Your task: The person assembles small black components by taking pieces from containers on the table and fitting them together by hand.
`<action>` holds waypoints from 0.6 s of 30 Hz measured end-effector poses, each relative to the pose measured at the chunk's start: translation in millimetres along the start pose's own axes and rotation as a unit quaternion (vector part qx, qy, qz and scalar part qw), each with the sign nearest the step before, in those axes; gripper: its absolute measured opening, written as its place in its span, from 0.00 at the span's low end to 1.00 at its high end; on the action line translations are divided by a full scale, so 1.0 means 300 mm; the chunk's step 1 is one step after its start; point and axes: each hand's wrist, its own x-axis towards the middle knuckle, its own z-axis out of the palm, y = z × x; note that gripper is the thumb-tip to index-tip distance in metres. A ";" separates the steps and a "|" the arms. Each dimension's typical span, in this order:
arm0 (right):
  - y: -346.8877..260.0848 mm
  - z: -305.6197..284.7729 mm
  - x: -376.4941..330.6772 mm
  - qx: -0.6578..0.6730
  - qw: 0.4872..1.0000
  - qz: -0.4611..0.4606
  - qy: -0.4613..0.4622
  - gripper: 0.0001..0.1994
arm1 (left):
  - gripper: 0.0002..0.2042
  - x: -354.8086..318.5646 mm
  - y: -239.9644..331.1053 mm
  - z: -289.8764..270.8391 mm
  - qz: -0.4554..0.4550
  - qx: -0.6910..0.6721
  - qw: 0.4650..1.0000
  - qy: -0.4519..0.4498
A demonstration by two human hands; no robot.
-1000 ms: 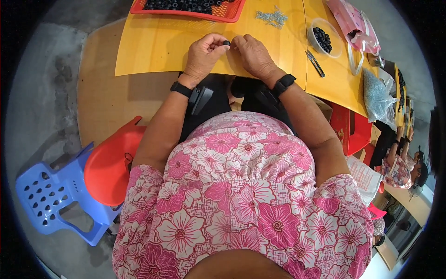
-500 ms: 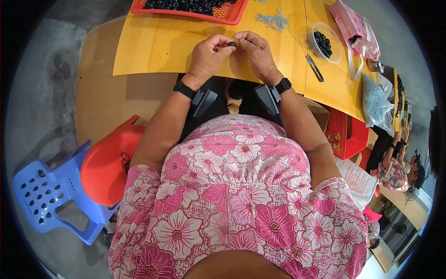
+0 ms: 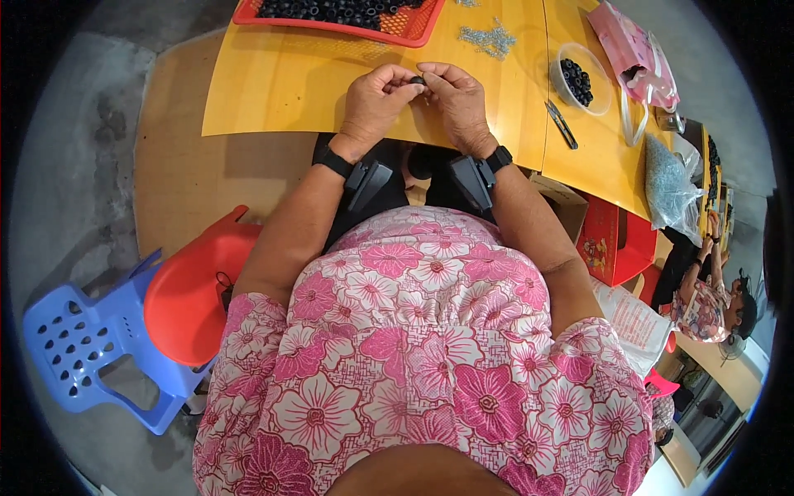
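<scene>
Over the near edge of the yellow table, my left hand pinches a small black round piece between thumb and fingertips. My right hand meets it from the other side, thumb and index finger closed at the piece. Whatever sits between those right fingertips is too small to make out. Beyond my hands stands a red plastic basket filled with similar black pieces. A scatter of small clear bits lies on the table to the right of the basket.
Right of my hands are a clear round tub of black pieces, a utility knife, a pink bag and a plastic bag of clear bits. Red and blue stools stand at left. Another person sits far right.
My right hand has closed in on the black piece, and its fingertips now meet those of my left hand. The left hand has shifted slightly to the right.
</scene>
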 end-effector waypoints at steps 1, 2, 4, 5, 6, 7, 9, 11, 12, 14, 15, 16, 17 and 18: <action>0.003 0.001 -0.002 0.013 1.000 0.003 0.008 0.08 | 0.08 0.002 -0.008 0.000 0.003 0.000 1.000 0.003; 0.005 0.002 -0.004 0.026 0.999 0.005 0.017 0.08 | 0.07 0.003 -0.011 0.000 0.007 0.000 1.000 0.005; 0.014 0.004 -0.009 0.025 0.999 -0.003 0.020 0.08 | 0.07 0.005 -0.018 -0.001 0.007 -0.015 1.000 0.008; 0.016 0.006 -0.012 0.024 0.999 -0.011 0.022 0.08 | 0.07 0.006 -0.021 -0.001 0.006 -0.031 0.999 0.011; 0.017 0.008 -0.013 0.024 0.999 -0.011 0.022 0.08 | 0.07 0.008 -0.027 -0.002 0.006 -0.031 0.999 0.012; 0.017 0.010 -0.014 0.027 0.999 -0.004 0.025 0.08 | 0.07 0.009 -0.032 -0.003 0.006 -0.042 0.999 0.010; 0.017 0.010 -0.017 0.030 0.999 0.003 0.029 0.08 | 0.06 0.008 -0.024 -0.006 0.005 -0.054 0.999 0.006; 0.013 0.013 -0.018 0.043 0.999 0.006 0.003 0.10 | 0.07 0.008 -0.015 -0.016 -0.004 -0.066 0.998 0.000; 0.010 0.018 -0.020 0.043 0.999 0.005 0.002 0.10 | 0.07 0.009 -0.019 -0.019 -0.003 -0.066 0.998 0.001; 0.003 0.034 -0.033 -0.036 0.999 -0.018 0.006 0.11 | 0.07 0.010 -0.028 -0.025 -0.002 -0.117 0.993 0.006; -0.001 0.042 -0.041 -0.036 0.999 -0.019 0.002 0.11 | 0.07 0.010 -0.029 -0.029 0.001 -0.117 0.993 0.009; -0.004 0.050 -0.051 -0.099 0.993 -0.061 -0.024 0.13 | 0.07 0.007 -0.028 -0.032 -0.019 -0.167 0.985 0.026; -0.009 0.054 -0.052 -0.162 0.980 -0.104 -0.048 0.15 | 0.07 0.009 -0.020 -0.032 -0.037 -0.218 0.975 0.041; -0.006 0.052 -0.047 -0.162 0.980 -0.107 -0.049 0.15 | 0.07 0.009 -0.011 -0.032 -0.033 -0.217 0.975 0.041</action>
